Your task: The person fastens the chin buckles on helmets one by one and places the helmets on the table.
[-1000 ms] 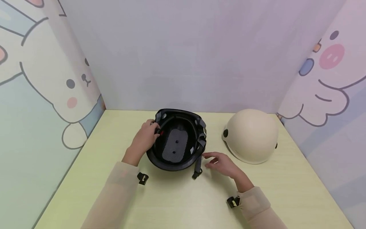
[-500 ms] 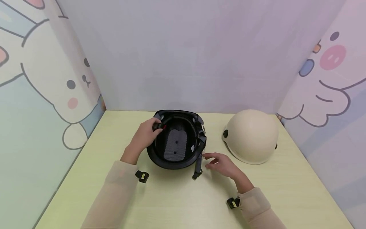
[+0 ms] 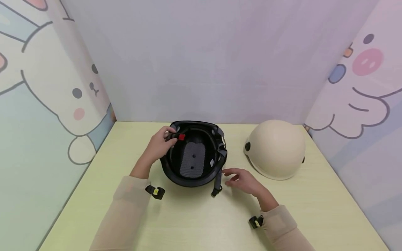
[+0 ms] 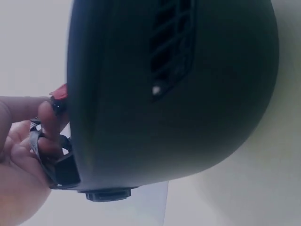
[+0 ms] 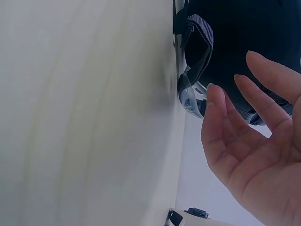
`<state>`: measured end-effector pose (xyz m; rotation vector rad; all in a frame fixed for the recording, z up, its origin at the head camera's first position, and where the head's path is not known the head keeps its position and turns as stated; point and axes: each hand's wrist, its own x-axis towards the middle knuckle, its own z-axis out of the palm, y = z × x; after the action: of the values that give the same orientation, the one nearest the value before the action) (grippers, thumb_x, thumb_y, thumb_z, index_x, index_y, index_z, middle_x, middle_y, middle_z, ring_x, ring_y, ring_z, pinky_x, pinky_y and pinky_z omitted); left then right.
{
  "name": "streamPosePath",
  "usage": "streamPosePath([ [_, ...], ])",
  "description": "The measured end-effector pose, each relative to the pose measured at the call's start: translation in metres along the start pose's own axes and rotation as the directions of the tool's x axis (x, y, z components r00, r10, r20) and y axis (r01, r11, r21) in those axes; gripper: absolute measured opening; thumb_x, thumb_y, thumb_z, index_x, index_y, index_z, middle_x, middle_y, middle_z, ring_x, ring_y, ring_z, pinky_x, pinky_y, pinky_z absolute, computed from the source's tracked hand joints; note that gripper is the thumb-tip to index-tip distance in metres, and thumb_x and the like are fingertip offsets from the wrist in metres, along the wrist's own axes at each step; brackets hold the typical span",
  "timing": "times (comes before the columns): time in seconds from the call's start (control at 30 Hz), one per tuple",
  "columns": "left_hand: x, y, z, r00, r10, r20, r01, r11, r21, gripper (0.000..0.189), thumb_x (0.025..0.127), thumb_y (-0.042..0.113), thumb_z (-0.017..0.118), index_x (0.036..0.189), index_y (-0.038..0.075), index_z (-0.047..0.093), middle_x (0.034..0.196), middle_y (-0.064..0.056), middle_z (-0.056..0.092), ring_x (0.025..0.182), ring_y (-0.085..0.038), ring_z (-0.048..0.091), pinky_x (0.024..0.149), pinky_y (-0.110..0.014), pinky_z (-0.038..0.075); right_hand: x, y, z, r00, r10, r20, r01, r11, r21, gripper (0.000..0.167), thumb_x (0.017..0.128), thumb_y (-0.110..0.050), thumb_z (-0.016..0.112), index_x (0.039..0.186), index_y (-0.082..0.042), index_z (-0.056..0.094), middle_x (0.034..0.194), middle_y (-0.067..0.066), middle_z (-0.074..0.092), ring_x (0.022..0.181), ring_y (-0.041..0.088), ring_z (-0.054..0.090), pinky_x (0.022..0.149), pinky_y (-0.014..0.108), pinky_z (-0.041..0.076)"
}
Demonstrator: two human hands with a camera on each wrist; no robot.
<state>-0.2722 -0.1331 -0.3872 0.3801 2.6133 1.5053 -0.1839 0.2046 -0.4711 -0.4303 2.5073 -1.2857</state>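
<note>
A black helmet (image 3: pixel 192 164) lies upside down on the table, its lining facing up. At its left rim my left hand (image 3: pixel 157 145) pinches a chin-strap buckle with a red tab (image 3: pixel 181 137) between thumb and fingers. In the left wrist view the dark shell (image 4: pixel 188 122) fills most of the picture, and the red tab (image 4: pixel 59 92) shows at the fingertips. My right hand (image 3: pixel 243 181) is beside the helmet's right side, fingers loosely bent and holding nothing. Close to its fingertips a strap end (image 3: pixel 217 184) hangs down onto the table.
To the right stands a cream helmet (image 3: pixel 276 150), dome up. A pale wooden table (image 3: pixel 194 223) is bounded by a plain back wall (image 3: pixel 201 62) and cartoon-printed side walls. Each wrist wears a small black device, such as the right wrist device (image 3: pixel 256 222).
My left hand has lifted the buckle slightly and turned it, so more of its red tab shows over the helmet's opening. The black helmet has shifted a little. My right hand stays in place.
</note>
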Motion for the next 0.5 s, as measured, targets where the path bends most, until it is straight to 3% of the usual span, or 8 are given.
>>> streamPosePath([
  [0.2,-0.0011,-0.0008,0.0005,0.999,0.044,-0.007,-0.044,0.996,-0.072,0.037,0.101,0.01,0.053,0.138,0.011,0.054,0.094,-0.019,0.062,0.082,-0.028,0.058,0.07,-0.037,0.043,-0.0003,-0.0011,-0.0004,1.0,-0.018,-0.002,0.018,1.0,0.01,0.04,0.087,-0.012,0.073,0.125,-0.002,0.064,0.116,0.018,0.064,0.091,0.023,0.065,0.073,0.034,0.05],
  [0.33,-0.0027,-0.0003,0.0015,0.999,0.04,-0.001,-0.04,0.995,-0.094,0.036,0.1,0.008,0.055,0.136,0.007,0.056,0.101,-0.017,0.065,0.089,-0.027,0.064,0.077,-0.038,0.048,-0.0012,-0.0011,-0.0002,0.999,-0.05,-0.01,0.05,0.999,0.014,0.039,0.087,-0.011,0.073,0.124,-0.002,0.065,0.113,0.018,0.066,0.089,0.021,0.066,0.072,0.034,0.051],
  [0.4,-0.0034,0.0003,0.0016,0.999,0.034,0.001,-0.033,0.995,-0.091,0.039,0.097,0.01,0.06,0.136,0.007,0.056,0.115,-0.017,0.063,0.097,-0.027,0.063,0.082,-0.039,0.049,-0.0014,-0.0006,0.0,0.999,-0.048,-0.011,0.048,0.999,0.015,0.039,0.087,-0.011,0.073,0.124,-0.003,0.065,0.113,0.018,0.066,0.089,0.02,0.066,0.072,0.034,0.051],
  [0.5,-0.0044,0.0019,0.0018,1.0,0.025,0.005,-0.025,0.997,-0.075,0.046,0.092,0.011,0.068,0.137,0.008,0.055,0.114,-0.016,0.061,0.092,-0.024,0.06,0.078,-0.038,0.049,-0.001,-0.0008,0.0003,1.0,-0.024,-0.006,0.024,1.0,0.01,0.039,0.087,-0.01,0.073,0.125,-0.003,0.065,0.114,0.018,0.066,0.091,0.022,0.065,0.073,0.035,0.051],
])
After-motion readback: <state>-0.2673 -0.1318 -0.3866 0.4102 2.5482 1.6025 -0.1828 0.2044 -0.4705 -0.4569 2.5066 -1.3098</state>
